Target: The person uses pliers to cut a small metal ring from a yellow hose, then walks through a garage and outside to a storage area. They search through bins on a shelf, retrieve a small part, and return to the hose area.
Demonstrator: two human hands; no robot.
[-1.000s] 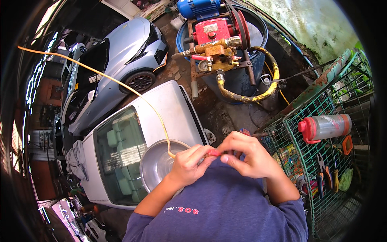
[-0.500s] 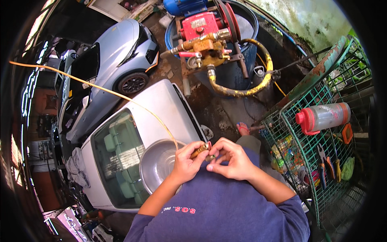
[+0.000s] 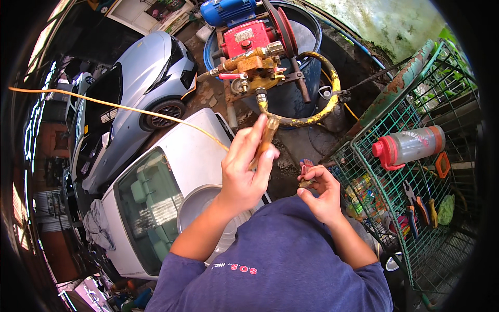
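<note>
My left hand (image 3: 240, 169) is raised in front of me, closed around a brass hose fitting (image 3: 268, 132) whose end points up and away. An orange hose (image 3: 150, 113) runs in from the left and passes behind this hand; where it joins the fitting is hidden. Lower and to the right, my right hand (image 3: 327, 196) pinches a small brass valve (image 3: 307, 183) with a red lever between thumb and fingers. The two pieces are apart. Below my left forearm sits a metal basin (image 3: 195, 205), partly covered by my arm.
Ahead, a red pump (image 3: 249, 35) with a blue motor (image 3: 227, 11) stands over a blue drum (image 3: 313, 28); a worn yellow hose (image 3: 332, 99) loops from it. A green wire cart (image 3: 382, 203) with a bottle (image 3: 410, 147) and pliers (image 3: 410, 208) is at right. Cars (image 3: 197, 139) stand left.
My hands have separated. The left rose away with the brass fitting, while the right moved right with the small valve. The view has shifted slightly.
</note>
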